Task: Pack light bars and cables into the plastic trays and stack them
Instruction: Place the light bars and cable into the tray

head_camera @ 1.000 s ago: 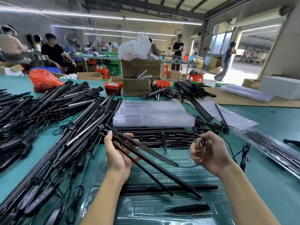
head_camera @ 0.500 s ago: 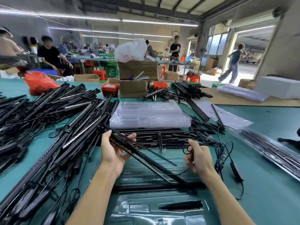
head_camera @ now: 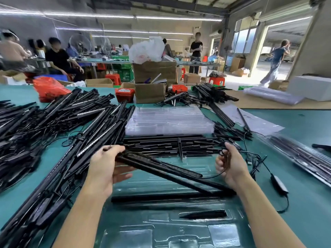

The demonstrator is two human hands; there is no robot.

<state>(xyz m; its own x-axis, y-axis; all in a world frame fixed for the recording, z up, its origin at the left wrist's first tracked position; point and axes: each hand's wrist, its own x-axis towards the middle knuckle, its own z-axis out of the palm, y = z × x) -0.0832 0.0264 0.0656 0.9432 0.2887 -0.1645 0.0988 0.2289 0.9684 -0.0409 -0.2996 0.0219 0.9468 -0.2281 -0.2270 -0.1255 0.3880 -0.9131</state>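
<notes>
Left hand (head_camera: 105, 169) fingers gripping slim black light bars (head_camera: 161, 169), right hand (head_camera: 231, 167) pinching their thin cable (head_camera: 215, 175)

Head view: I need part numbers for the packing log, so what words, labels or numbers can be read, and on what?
None can be read.
White plastic bag: a reddish print, too blurred.
Paper sheet: faint marks, too small.
Light bars and plastic tray: no lettering shows.

Factory packing floor, heaped light bars (head_camera: 59, 126), cardboard boxes (head_camera: 150, 93), seated workers (head_camera: 59, 59)
</notes>
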